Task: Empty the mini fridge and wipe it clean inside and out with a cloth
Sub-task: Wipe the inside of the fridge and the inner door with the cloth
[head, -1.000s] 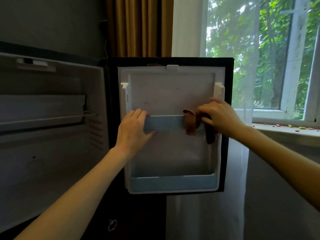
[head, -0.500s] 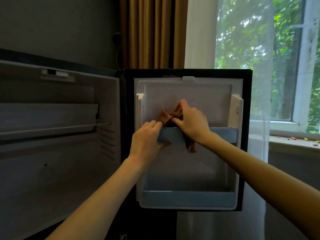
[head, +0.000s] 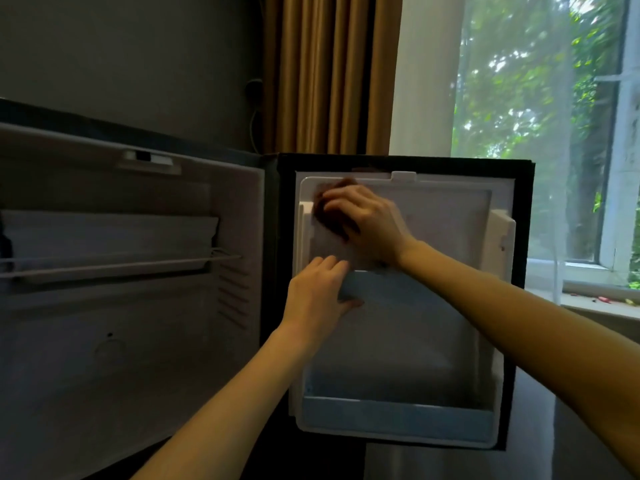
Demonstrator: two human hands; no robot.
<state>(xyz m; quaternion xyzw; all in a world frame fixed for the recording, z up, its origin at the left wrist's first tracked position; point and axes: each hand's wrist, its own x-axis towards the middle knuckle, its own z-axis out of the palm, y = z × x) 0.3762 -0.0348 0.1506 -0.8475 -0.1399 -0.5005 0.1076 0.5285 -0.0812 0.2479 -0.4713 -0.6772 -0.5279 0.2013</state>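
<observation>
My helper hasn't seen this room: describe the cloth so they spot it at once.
Find the open fridge door, its white liner facing you. At the liner's upper left corner the right hand holds the cloth. It is the only dark brown thing there.

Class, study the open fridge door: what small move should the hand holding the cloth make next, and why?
Probably sweep the brown cloth rightward along the white inner door panel. The right hand holds it against the panel's upper left corner, bare panel stretches to the right, and the left hand grips the pale blue shelf rail, steadying the door.
</observation>
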